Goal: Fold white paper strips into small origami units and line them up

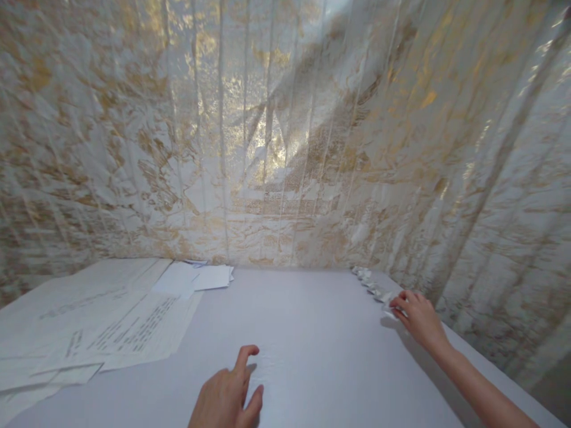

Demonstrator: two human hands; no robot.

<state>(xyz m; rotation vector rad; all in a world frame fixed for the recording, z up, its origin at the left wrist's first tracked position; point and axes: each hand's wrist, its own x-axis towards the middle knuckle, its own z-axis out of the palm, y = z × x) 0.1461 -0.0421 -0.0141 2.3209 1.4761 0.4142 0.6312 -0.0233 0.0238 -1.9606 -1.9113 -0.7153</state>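
Note:
My left hand [229, 392] rests on the white table [312, 333] near the front edge, fingers loosely apart and holding nothing. My right hand [417, 318] reaches to the right side of the table. Its fingertips touch the near end of a row of several small folded white paper pieces [372, 284] that runs along the right edge toward the curtain. Whether the fingers pinch a piece is hidden.
Printed paper sheets [102, 321] lie spread over the left part of the table, with smaller white slips [200, 277] at the back. A white and gold patterned curtain [285, 131] hangs right behind the table and wraps around its right side.

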